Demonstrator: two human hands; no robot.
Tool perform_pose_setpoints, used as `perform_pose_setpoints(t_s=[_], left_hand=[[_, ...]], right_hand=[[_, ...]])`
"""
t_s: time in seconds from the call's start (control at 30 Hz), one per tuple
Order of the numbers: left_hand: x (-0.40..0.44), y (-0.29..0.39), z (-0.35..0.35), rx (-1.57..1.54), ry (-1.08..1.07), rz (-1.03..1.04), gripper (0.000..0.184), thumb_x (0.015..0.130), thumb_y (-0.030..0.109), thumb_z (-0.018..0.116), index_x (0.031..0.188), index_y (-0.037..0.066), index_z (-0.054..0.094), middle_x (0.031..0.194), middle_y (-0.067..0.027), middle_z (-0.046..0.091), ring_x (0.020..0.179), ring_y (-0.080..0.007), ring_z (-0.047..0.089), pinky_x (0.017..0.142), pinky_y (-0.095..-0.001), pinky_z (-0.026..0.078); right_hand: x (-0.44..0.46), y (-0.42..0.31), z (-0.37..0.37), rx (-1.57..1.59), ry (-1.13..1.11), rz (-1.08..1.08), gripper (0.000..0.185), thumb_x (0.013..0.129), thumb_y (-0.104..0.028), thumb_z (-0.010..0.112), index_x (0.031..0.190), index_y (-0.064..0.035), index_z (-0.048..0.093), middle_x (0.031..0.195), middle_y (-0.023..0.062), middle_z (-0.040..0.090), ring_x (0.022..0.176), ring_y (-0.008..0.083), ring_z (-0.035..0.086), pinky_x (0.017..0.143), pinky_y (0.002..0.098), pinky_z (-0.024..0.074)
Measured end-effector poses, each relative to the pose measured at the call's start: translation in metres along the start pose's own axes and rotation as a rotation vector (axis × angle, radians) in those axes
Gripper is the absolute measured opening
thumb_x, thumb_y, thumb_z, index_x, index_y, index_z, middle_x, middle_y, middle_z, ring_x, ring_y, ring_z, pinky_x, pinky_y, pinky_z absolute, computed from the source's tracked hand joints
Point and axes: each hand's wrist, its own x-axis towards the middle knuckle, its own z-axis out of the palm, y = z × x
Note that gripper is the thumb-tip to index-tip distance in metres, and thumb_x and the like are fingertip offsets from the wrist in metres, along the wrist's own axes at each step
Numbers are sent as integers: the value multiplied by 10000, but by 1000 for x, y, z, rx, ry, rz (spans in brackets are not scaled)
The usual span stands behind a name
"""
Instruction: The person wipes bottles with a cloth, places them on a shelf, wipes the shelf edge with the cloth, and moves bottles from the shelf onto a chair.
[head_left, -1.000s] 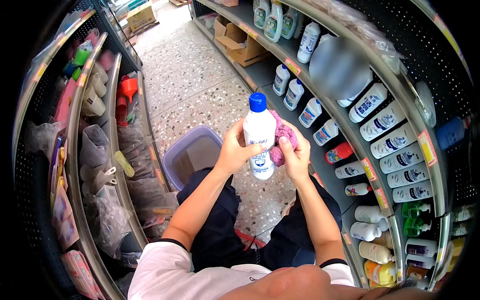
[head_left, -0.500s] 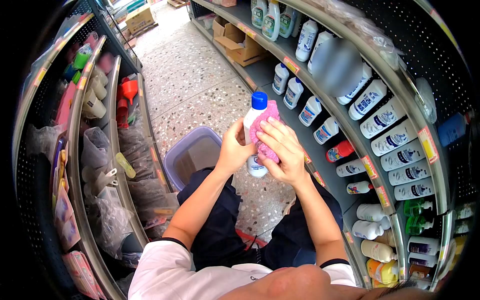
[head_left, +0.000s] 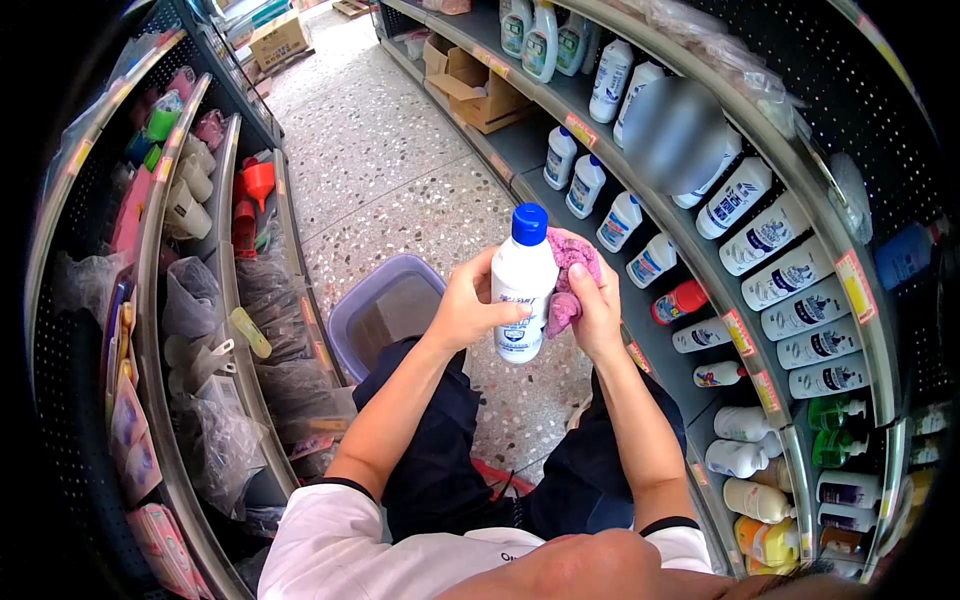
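Observation:
A white bottle (head_left: 522, 285) with a blue cap stands nearly upright in the air between my hands, its printed label facing me. My left hand (head_left: 467, 305) is wrapped round its left side, the thumb across the label. In my right hand (head_left: 592, 305) is a bunched pink cloth (head_left: 563, 310), pressed by the thumb, at the bottle's right side. The right fingers behind the cloth are mostly hidden.
A purple bin (head_left: 345, 330) stands on the speckled floor at my left knee. Shelves of bottles (head_left: 785, 240) curve along the right, with an open cardboard box (head_left: 480, 105) farther up. The left shelves (head_left: 225, 300) hold plastic bags, cups and a red funnel (head_left: 258, 180).
The cloth was spread over the bottle's front under my right hand; now it is bunched at the right side and the label shows. The bottle sits slightly lower.

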Motion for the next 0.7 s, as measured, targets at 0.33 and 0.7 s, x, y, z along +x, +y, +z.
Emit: perform_pose_setpoints(t_s=[0.33,0.7], left_hand=[[5,-3,9,-47,139,101,614,714,143,836,1207,-5,500,1172,-109,572,1080,-204,595,975,-362,454],[10,-26,9,269,403,249,493,764,99,803,1174,-58,578,1069,-160,666,1014,-192,638,912,-344,497]], right_hand=[[3,4,4,51,31,-32,481,958,-269,565,1321,40,505,1281,120,576,1180,174,531,1032,327,384],[2,13,14,-81,192,-99,459,977,-162,554,1386,17,446,1373,131,510,1236,186,495,1062,336,365]])
